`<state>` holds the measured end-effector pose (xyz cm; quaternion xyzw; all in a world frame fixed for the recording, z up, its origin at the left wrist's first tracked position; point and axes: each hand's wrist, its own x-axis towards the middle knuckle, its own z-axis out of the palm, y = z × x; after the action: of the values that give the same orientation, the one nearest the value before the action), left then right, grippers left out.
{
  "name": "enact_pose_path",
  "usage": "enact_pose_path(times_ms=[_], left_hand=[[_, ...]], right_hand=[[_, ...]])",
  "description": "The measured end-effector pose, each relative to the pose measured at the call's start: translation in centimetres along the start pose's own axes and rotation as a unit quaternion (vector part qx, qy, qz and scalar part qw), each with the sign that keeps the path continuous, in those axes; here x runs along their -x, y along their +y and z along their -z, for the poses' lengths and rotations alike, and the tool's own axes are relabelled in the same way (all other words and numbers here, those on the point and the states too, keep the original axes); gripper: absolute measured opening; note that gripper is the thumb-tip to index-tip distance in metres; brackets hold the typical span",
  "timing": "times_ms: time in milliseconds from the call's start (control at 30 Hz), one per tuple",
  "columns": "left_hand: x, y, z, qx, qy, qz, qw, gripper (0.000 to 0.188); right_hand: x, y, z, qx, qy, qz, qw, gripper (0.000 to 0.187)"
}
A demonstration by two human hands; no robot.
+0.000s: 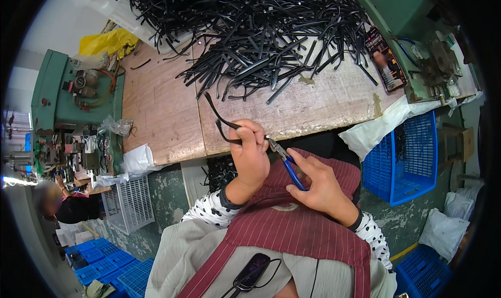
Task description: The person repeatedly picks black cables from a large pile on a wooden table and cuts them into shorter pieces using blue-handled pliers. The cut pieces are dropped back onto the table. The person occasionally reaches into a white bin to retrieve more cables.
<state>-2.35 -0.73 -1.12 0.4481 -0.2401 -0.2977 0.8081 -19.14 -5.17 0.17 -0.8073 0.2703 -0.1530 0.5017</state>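
Black hooked plastic temples (214, 110), pinched in the worker's left hand (251, 154), reach toward 10 o'clock; the right hand (322, 185) clasps blue-handled steel pliers (290, 169) pointing 11 o'clock, jaws beside the temples' near end.

pale wall (49, 24) at upper left, wooden workbench (162, 104) with a worn near edge, scuffed green floor (396, 219) with a yellow line (404, 252), bright light (18, 181) at far left

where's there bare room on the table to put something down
Bare patches on the tabletop: the left part, between the left green machine and the black pile, save one loose black piece; and the front strip between pile and near edge, right of the left hand. The pile crowds the back.
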Motion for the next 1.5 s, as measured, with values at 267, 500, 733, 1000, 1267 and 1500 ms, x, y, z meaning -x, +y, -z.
enact_pose_path(times_ms=[267,500,733,1000,1267,1500], left_hand=[[-6.3,-1.2,2.3,-0.314,0.005,-0.008,0.949,0.012],[-14.1,-3.9,2.3,-0.768,-0.038,-0.183,0.613,0.025],[-12.7,-2.6,3.5,-0.718,-0.009,-0.130,0.684,0.019],[-4.7,2.6,2.9,-0.164,0.045,0.117,0.978,0.016],[-3.9,3.1,2.7,0.139,-0.132,0.302,0.934,0.031],[-3.8,3.1,2.1,0.143,-0.161,0.319,0.923,0.031]], right_hand=[[0.4,0.2,0.0,0.003,0.010,-0.022,1.000,0.081],[0.9,-0.3,0.1,0.025,0.003,-0.026,0.999,0.083],[1.0,0.5,0.2,0.034,0.017,-0.022,0.999,0.085],[0.7,0.6,0.0,0.050,0.039,0.019,0.998,0.086],[-0.2,-1.5,1.4,0.184,0.087,0.128,0.971,0.083],[-0.4,-1.4,1.1,0.228,0.097,0.142,0.958,0.081]])
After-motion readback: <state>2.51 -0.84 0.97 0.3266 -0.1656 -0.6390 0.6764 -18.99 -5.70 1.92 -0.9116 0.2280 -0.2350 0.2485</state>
